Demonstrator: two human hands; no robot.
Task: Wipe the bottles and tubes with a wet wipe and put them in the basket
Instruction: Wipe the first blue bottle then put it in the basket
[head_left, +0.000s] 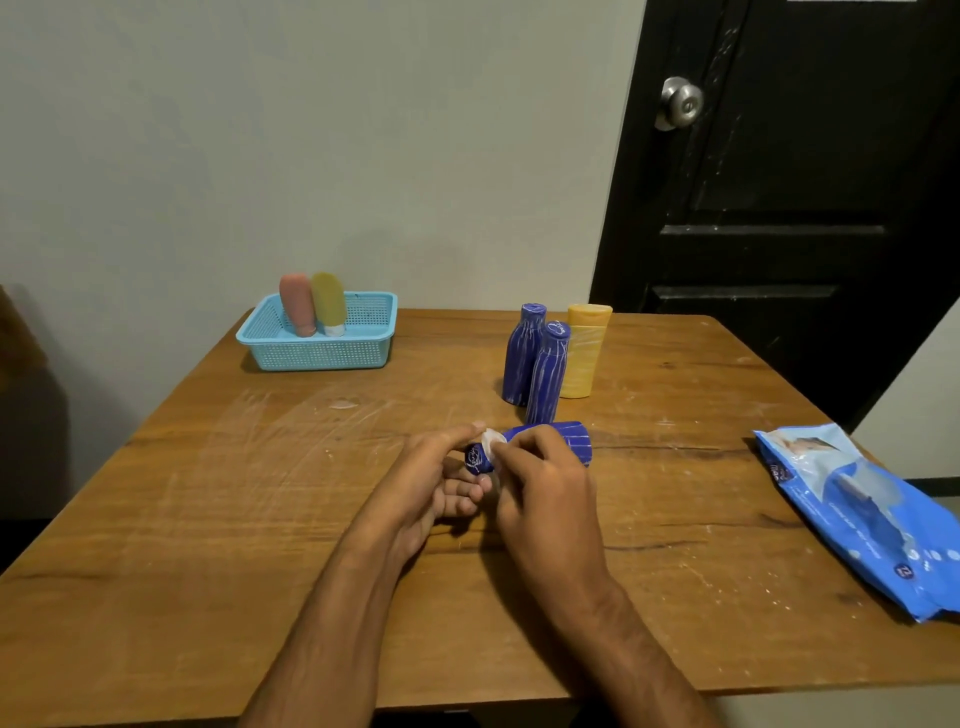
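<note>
A blue bottle (563, 441) is held on its side just above the table (208, 519), cap end toward the left. The grip of the left hand (441, 483) is curled about the cap end, thumb on top and fingers beneath. The grip of the right hand (540, 483) is closed around the bottle's neck, and a white wet wipe (492, 444) is pinched against the bottle by its fingertips. Just beyond the hands, two more blue bottles (535, 364) are seen upright and touching, with a yellow bottle (584, 353) upright just beside them on the right. At the far left of the table a light blue basket (317, 348) is placed; a pink tube (297, 304) and a yellow tube (329, 304) are stood in it, caps down. A blue pack of wipes (862, 514) is laid at the table's right edge. A black door (779, 208) with a metal knob (681, 103) is seen behind.
</note>
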